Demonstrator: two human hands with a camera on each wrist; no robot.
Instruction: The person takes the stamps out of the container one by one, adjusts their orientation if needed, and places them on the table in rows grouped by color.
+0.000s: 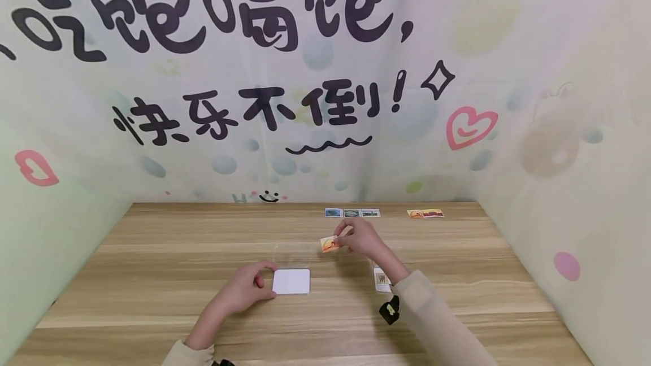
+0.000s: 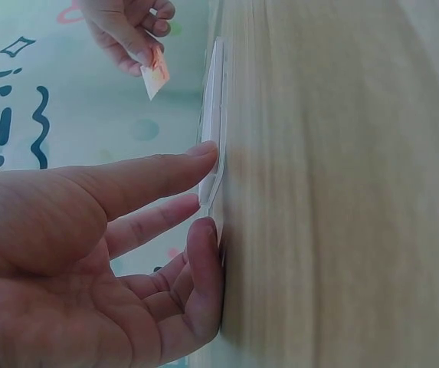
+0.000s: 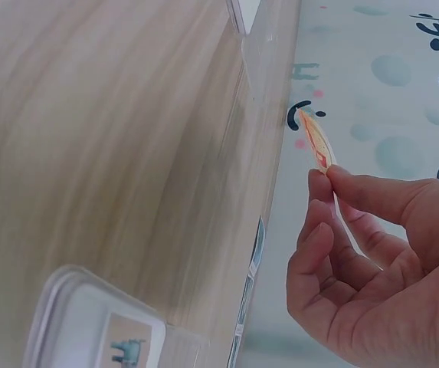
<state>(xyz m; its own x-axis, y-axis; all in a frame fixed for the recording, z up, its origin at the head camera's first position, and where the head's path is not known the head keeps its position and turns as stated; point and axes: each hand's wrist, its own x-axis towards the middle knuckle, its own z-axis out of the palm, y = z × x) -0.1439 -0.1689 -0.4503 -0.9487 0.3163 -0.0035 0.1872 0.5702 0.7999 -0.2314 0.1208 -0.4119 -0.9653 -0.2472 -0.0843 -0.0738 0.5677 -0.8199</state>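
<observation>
Head view: over a wooden table [image 1: 152, 242], my left hand [image 1: 243, 287] grips the left edge of a white case [image 1: 291, 282] with thumb and forefinger, probably to steady it; my right hand [image 1: 362, 239] holds an orange stamp [image 1: 328, 244] in the air by one edge, perhaps to avoid covering its picture. My right arm partly hides a second case [image 1: 383, 287]. Left wrist view: the white case is edge-on, its inside unseen. Right wrist view: the pinched stamp is nearly side-on; the second case is cut off below.
</observation>
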